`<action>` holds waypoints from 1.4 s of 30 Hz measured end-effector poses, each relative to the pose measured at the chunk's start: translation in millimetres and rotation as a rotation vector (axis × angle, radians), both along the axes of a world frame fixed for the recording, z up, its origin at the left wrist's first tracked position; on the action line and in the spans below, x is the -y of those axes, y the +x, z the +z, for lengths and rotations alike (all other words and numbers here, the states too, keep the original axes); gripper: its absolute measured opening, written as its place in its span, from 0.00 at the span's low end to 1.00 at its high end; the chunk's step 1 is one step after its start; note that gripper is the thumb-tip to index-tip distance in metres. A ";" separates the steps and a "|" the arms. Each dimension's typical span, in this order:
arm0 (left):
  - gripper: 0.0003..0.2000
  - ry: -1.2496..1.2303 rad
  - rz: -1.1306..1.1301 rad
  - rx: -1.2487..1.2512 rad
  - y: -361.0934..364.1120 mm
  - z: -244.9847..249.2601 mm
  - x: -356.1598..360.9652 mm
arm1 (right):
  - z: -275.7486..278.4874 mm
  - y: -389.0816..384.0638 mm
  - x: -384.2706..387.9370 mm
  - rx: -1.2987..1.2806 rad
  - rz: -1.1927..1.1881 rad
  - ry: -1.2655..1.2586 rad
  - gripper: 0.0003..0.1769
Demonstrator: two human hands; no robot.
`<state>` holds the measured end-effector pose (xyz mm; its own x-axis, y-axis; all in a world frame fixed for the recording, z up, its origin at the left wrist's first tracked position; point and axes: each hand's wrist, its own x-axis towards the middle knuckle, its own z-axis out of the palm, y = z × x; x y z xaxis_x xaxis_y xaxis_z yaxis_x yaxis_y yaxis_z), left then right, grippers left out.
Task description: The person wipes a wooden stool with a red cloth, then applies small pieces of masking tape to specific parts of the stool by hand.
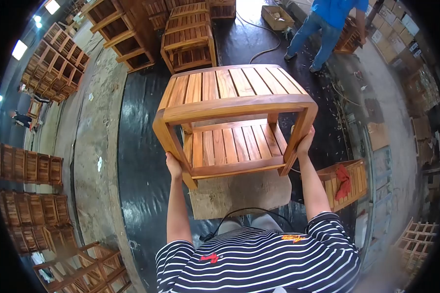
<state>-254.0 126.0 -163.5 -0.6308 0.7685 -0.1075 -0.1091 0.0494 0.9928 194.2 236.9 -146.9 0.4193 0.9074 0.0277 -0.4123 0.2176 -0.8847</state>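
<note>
A slatted wooden stool point(230, 105) with a lower slatted shelf is in front of me, over a worn board point(239, 195). My left hand point(173, 166) grips its left front leg near the lower rail. My right hand point(305, 141) is closed on the right legs, a little higher up. Most fingers of both hands are hidden behind the wood. Whether the stool's feet touch the board, I cannot tell.
More slatted stools point(188, 36) stand ahead beside a tall wooden rack point(120, 31). A person in blue point(322, 24) is at the upper right. A red cloth point(343, 181) lies on a wooden piece point(359, 183) at right. A hose point(274, 48) crosses the black floor sheet point(142, 146).
</note>
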 end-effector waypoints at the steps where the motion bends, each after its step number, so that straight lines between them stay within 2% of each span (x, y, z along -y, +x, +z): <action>1: 0.28 -0.001 -0.009 -0.001 -3.2 1.4 -3.4 | -6.7 2.4 3.0 0.018 -0.009 -0.012 0.21; 2: 0.29 -0.085 0.011 -0.087 -7.1 2.6 -6.3 | -41.6 21.2 -10.6 0.141 -0.069 -0.038 0.20; 3: 0.30 -0.165 0.033 -0.173 -6.5 3.9 -8.9 | -44.1 22.2 -14.1 0.291 -0.160 -0.067 0.20; 4: 0.34 -0.230 0.074 -0.208 -0.2 21.8 -11.1 | -38.7 18.7 -12.9 0.368 -0.221 -0.119 0.21; 6: 0.36 -0.270 0.080 -0.201 4.8 46.0 -16.2 | -23.7 18.5 -26.6 0.442 -0.290 -0.141 0.22; 8: 0.42 -0.432 0.100 -0.207 5.0 60.0 -18.0 | -19.0 22.2 -25.8 0.654 -0.280 -0.385 0.29; 9: 0.42 -0.430 0.102 -0.206 6.9 65.6 -18.7 | -10.4 18.4 -24.1 0.655 -0.278 -0.382 0.29; 11: 0.47 -0.665 0.100 -0.263 8.3 74.3 -21.0 | 15.6 4.6 -20.4 0.606 -0.339 -0.629 0.28; 12: 0.51 -0.748 0.061 -0.315 -0.5 57.8 -21.5 | 12.5 4.2 -19.2 0.590 -0.307 -0.688 0.34; 13: 0.52 -0.809 0.012 -0.261 -14.8 25.6 -23.5 | 11.2 2.9 -16.3 0.584 -0.307 -0.685 0.34; 15: 0.53 -0.869 0.010 -0.298 -9.0 12.0 -14.0 | -1.0 -0.8 -7.5 0.652 -0.224 -0.932 0.37; 17: 0.53 -0.948 -0.042 -0.345 -4.2 -5.4 1.5 | -42.8 7.0 0.7 0.742 -0.159 -1.051 0.42; 18: 0.52 -1.020 -0.051 -0.243 5.2 17.5 -2.6 | -36.2 6.9 6.0 0.808 -0.114 -1.147 0.43; 19: 0.52 -1.029 -0.044 -0.233 1.7 9.7 -13.5 | -45.8 14.8 5.3 0.714 -0.159 -1.193 0.42; 21: 0.52 -0.989 -0.120 -0.356 -10.4 -11.7 -1.5 | -73.8 25.5 6.4 0.621 -0.206 -0.917 0.39; 22: 0.48 -1.035 -0.119 -0.377 -9.7 -6.5 -4.7 | -42.1 15.3 9.2 0.641 -0.140 -1.043 0.35; 23: 0.48 -1.053 -0.136 -0.382 -6.9 1.2 -7.2 | -69.5 26.2 6.9 0.708 -0.072 -0.978 0.37; 24: 0.44 -0.923 -0.117 -0.482 -2.9 8.2 -3.8 | -95.0 35.0 5.8 0.746 -0.106 -0.866 0.35; 25: 0.40 -0.780 -0.097 -0.572 0.8 9.1 -0.2 | -95.9 35.0 5.4 0.769 -0.138 -0.834 0.35; 27: 0.32 -0.696 -0.142 -0.630 -6.5 -6.7 6.1 | -93.0 36.3 11.8 0.789 -0.176 -0.841 0.32; 29: 0.27 -0.579 -0.217 -0.610 -1.1 6.2 23.3 | -53.1 27.0 31.0 0.557 -0.094 -0.771 0.26; 30: 0.27 -0.583 -0.226 -0.606 0.6 8.5 35.1 | -54.5 26.4 37.1 0.436 -0.132 -0.613 0.19; 31: 0.27 -0.590 -0.236 -0.604 3.2 10.2 49.1 | -54.3 32.2 47.0 0.443 -0.133 -0.626 0.19; 33: 0.27 -0.645 -0.217 -0.604 8.0 8.3 79.8 | -52.4 39.9 76.7 0.264 -0.215 -0.497 0.14; 34: 0.28 -0.628 -0.202 -0.603 8.2 5.9 97.3 | -55.3 43.3 88.3 0.375 -0.365 -0.448 0.13; 35: 0.28 -0.609 -0.187 -0.602 9.4 3.9 115.1 | -55.6 45.0 107.8 0.363 -0.458 -0.424 0.13; 39: 0.29 -0.695 -0.111 -0.549 20.9 4.3 177.8 | -47.0 48.0 184.0 0.834 -0.568 -0.729 0.15; 42: 0.29 -0.643 -0.035 -0.493 34.0 7.6 194.9 | -48.7 45.9 208.1 0.834 -0.605 -0.689 0.14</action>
<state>-220.0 -68.9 -155.9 -0.6977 0.6710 -0.2510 0.3454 0.6219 0.7028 240.1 28.8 -195.6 0.8589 0.5056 0.0812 0.3363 -0.4373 -0.8340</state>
